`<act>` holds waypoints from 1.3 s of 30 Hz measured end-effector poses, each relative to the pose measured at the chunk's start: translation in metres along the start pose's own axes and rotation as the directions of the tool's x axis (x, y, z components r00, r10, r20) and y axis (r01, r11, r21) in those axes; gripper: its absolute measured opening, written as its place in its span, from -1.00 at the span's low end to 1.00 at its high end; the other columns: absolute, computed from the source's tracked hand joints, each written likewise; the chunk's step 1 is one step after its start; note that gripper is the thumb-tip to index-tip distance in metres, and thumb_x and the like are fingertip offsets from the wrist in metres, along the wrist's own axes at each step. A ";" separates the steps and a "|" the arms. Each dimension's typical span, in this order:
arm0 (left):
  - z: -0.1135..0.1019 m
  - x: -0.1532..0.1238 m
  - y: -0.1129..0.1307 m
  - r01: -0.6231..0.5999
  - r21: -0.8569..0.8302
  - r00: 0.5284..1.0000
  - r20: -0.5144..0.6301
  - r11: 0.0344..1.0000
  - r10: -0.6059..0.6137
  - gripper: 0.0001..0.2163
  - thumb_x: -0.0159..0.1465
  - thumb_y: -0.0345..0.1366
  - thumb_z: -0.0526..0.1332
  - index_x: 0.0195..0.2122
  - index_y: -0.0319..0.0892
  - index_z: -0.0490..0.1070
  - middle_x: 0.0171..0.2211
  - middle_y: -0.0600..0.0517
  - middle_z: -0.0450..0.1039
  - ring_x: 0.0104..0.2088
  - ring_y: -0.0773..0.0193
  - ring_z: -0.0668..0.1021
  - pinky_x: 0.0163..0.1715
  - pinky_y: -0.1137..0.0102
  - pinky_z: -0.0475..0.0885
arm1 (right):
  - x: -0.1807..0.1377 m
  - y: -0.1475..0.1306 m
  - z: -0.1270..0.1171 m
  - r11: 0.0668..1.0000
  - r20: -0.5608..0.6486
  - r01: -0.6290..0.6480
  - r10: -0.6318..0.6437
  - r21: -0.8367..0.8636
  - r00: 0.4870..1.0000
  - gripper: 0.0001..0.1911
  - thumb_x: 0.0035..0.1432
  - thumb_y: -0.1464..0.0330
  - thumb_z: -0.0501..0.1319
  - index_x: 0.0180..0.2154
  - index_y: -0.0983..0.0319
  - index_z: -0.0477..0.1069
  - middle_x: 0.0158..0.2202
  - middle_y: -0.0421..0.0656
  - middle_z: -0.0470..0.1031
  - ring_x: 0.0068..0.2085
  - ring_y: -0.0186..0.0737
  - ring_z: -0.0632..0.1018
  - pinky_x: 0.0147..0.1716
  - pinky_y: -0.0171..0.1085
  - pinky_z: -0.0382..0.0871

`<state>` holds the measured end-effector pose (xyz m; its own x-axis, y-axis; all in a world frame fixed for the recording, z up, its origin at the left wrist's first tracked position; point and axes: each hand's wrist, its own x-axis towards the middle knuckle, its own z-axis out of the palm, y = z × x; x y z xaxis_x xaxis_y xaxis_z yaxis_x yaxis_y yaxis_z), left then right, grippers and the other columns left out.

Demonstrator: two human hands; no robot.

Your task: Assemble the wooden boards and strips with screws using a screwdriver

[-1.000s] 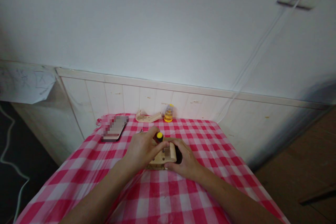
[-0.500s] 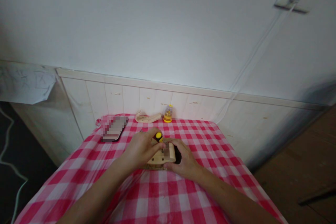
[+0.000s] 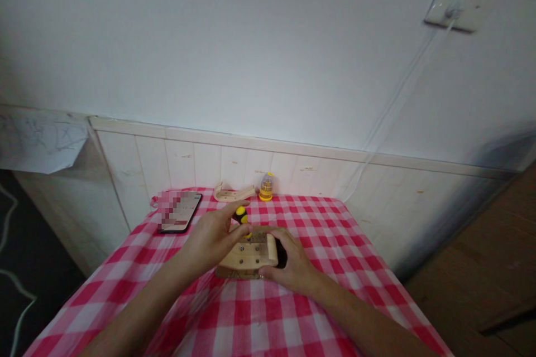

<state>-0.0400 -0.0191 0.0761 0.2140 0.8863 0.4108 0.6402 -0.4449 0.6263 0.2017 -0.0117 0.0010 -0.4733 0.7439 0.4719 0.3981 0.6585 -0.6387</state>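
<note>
My left hand grips a small yellow-and-black screwdriver between thumb and fingers, its handle leaning up and to the left. The screwdriver stands over the far side of a pale wooden piece; whether its tip touches the wood I cannot tell. Several dark screws or holes dot the top of this piece, and its right end curves upward. Around that raised end my right hand is closed, with the thumb at the near edge and fingers at the far one. Under the wood lies a brownish patterned mat.
Along the back edge of the red-checked tablecloth lie a second curved wooden piece and a yellow screwdriver-bit case. A phone is at the back left. Behind rises a panelled wall with a socket and cord.
My left hand has lifted the screwdriver from between the marks on the wood and shifted it left and away from me, uncovering more screws or holes. The right hand keeps its hold.
</note>
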 end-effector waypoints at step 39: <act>0.021 -0.018 -0.026 0.015 -0.014 0.970 -0.241 1.000 -0.018 -0.76 0.25 -0.05 0.26 -0.29 -0.13 0.41 -0.50 0.14 0.41 -0.49 0.33 0.42 -0.47 0.45 0.27 | -0.001 0.000 0.002 1.000 -0.018 -0.013 0.013 -0.003 1.000 -0.26 -0.01 0.19 0.51 0.16 0.09 0.29 0.10 -0.04 0.47 0.10 0.02 0.51 0.06 0.02 0.42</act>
<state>-0.0449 -0.0206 0.0384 0.0187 0.8370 0.5469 0.6329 -0.4334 0.6416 0.2008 -0.0128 -0.0002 -0.4540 0.7544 0.4740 0.4070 0.6489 -0.6429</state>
